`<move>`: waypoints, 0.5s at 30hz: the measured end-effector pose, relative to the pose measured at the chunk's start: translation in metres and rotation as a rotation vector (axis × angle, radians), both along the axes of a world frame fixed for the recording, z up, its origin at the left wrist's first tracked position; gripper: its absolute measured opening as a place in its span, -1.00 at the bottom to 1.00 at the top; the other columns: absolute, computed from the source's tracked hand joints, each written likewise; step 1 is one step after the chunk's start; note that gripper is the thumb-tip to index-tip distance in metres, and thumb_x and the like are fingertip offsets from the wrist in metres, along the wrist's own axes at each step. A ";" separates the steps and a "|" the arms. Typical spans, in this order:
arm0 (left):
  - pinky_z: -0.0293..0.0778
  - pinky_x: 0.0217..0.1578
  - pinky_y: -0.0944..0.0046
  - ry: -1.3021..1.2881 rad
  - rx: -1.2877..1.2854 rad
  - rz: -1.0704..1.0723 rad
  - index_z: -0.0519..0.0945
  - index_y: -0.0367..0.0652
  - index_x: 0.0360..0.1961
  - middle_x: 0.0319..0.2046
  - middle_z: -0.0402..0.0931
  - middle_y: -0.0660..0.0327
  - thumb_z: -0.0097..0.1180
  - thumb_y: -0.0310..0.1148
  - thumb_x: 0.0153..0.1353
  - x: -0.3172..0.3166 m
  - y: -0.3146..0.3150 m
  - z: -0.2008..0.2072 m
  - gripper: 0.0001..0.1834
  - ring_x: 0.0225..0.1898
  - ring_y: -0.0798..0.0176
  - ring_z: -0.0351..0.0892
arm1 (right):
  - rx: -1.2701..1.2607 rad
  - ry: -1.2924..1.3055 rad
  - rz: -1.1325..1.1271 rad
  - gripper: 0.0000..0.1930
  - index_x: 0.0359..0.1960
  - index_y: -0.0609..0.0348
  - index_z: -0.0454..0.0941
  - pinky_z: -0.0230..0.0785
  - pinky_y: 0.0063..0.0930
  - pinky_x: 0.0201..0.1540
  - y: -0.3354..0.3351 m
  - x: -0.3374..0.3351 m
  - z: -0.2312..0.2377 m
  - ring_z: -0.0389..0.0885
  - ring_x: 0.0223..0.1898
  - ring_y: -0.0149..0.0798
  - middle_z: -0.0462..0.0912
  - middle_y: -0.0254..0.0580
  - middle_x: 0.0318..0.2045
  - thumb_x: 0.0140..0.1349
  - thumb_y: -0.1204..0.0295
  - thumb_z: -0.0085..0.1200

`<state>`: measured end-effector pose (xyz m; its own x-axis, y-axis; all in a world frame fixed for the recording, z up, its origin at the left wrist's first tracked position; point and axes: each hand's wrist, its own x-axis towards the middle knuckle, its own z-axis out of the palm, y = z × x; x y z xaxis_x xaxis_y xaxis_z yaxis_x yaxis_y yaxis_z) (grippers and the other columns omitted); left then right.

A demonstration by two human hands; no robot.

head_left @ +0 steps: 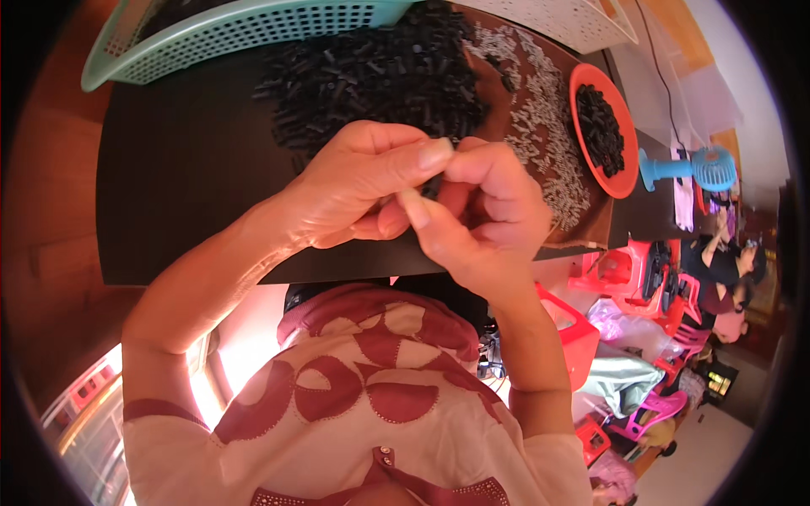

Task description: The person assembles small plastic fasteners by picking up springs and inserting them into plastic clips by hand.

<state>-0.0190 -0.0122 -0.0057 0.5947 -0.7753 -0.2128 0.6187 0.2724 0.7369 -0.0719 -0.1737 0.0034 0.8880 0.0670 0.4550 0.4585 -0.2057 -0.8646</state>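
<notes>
Both hands meet over the dark table [186, 177], fingertips pinched together. My left hand [354, 181] is closed, its thumb pressed against the bent fingers. My right hand [498, 207] is closed too, with thumb and index finger touching the left fingertips. A dark bit shows between the fingers, too small and covered to name. Just beyond lies a heap of short black tube-like pieces [371, 80]. To its right, many small silvery pieces [548, 126] are spread on a brown sheet [498, 93]. An orange-red bowl [629, 160] at the right holds more black pieces [601, 131].
A green perforated basket [253, 29] stands along the far left edge, and a whitish one [574, 25] at the far right. Beside the bowl is a small blue fan [713, 169]. Red plastic stools [620, 270], bags [620, 379] and other people [717, 253] are off to the right.
</notes>
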 end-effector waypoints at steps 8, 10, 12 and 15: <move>0.00 -0.82 0.47 0.007 -0.093 0.005 0.48 -0.17 -0.44 -0.72 0.40 0.24 0.11 -0.08 0.34 -0.002 -0.002 -0.008 -0.63 -0.79 0.48 0.24 | -0.098 -0.168 0.033 -0.71 -0.34 0.20 0.42 0.24 -0.63 -0.64 -0.005 0.001 0.003 0.41 -0.68 -0.54 0.40 -0.31 -0.64 -0.03 0.60 0.32; -0.02 -0.82 0.47 -0.065 -0.063 0.033 0.47 -0.16 -0.50 -0.74 0.36 0.23 0.01 -0.03 0.38 -0.001 0.000 -0.013 -0.56 -0.80 0.47 0.20 | -0.155 -0.196 0.041 -0.72 -0.30 0.20 0.47 0.20 -0.60 -0.64 -0.012 0.001 0.005 0.40 -0.65 -0.53 0.40 -0.32 -0.61 -0.03 0.57 0.32; -0.03 -0.82 0.47 -0.144 -0.119 0.096 0.45 -0.15 -0.54 -0.76 0.34 0.22 -0.08 0.01 0.41 0.002 -0.001 -0.013 -0.50 -0.81 0.47 0.16 | -0.220 -0.160 -0.044 -0.74 -0.28 0.21 0.51 0.19 -0.61 -0.63 -0.043 -0.001 0.009 0.37 -0.63 -0.55 0.40 -0.37 -0.60 0.01 0.55 0.31; -0.06 -0.82 0.47 -0.140 -0.135 0.238 0.36 -0.13 -0.64 -0.79 0.26 0.21 -0.42 0.06 0.49 0.006 -0.001 -0.003 -0.35 -0.83 0.46 0.03 | -0.276 0.120 -0.507 -0.77 -0.19 0.24 0.60 0.19 -0.65 -0.54 -0.104 0.002 0.019 0.32 -0.56 -0.60 0.41 -0.50 -0.55 0.12 0.48 0.28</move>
<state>-0.0135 -0.0133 -0.0082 0.7795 -0.6260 -0.0204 0.4204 0.4988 0.7579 -0.0700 -0.2781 0.0229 0.8843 -0.2772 0.3757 0.1470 -0.5985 -0.7875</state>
